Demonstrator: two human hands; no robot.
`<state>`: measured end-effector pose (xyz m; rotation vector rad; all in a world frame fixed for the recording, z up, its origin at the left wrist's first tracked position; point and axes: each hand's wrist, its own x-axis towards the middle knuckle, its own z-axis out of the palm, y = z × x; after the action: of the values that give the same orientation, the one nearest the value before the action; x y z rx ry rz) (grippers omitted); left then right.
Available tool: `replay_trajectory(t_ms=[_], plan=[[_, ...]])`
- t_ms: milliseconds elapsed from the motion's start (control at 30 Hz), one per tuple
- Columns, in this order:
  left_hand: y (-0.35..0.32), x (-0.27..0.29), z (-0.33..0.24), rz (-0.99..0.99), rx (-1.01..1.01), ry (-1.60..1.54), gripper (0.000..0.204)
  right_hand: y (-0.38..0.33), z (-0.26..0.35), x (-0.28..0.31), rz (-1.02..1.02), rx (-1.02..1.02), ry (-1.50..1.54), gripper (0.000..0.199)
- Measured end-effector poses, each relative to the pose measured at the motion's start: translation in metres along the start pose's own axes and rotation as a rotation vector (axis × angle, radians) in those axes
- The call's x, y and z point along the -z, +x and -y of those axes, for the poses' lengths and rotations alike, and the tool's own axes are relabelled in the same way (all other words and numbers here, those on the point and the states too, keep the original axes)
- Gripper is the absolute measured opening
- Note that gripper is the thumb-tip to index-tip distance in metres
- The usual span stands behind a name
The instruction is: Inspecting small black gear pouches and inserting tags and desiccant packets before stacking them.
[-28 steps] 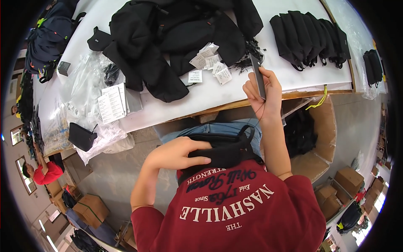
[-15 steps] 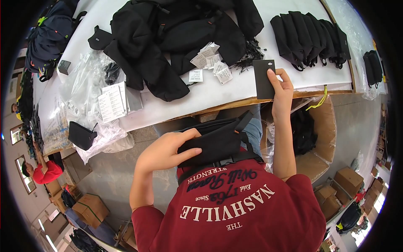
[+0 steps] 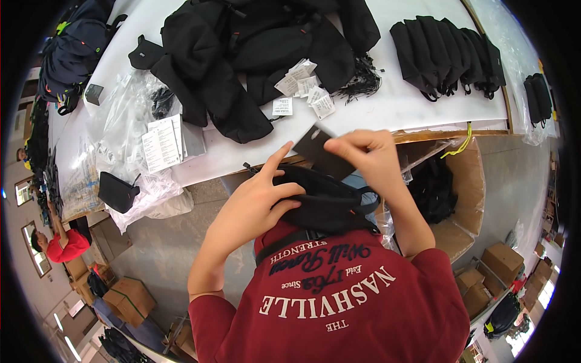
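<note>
My left hand (image 3: 259, 199) grips a black fabric pouch (image 3: 330, 202) held against my chest, forefinger raised toward a dark card. My right hand (image 3: 366, 154) pinches that flat dark rectangular card (image 3: 319, 151) just above the pouch's top edge. Both hands are close together over my lap, in front of the white table's edge (image 3: 387, 121). Part of the pouch is hidden under my fingers.
A heap of black bags (image 3: 254, 54) and white paper tags (image 3: 302, 88) lie on the table. A row of folded black pouches (image 3: 448, 51) sits at right. Clear plastic bags with leaflets (image 3: 151, 136) lie at left. An open cardboard box (image 3: 460, 199) stands at my right.
My right hand has brought the dark card down from the table toward the pouch. My left hand has lifted the pouch higher and moved closer to the right hand.
</note>
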<state>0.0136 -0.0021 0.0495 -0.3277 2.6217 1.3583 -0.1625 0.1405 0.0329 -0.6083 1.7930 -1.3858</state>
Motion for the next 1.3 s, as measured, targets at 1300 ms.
replay_trajectory(t_ms=[1300], plan=[[0.084,0.019,0.03,-0.731,-0.164,-0.179,0.011,-0.016,0.008,0.035,0.333,0.714,-1.147,0.017]])
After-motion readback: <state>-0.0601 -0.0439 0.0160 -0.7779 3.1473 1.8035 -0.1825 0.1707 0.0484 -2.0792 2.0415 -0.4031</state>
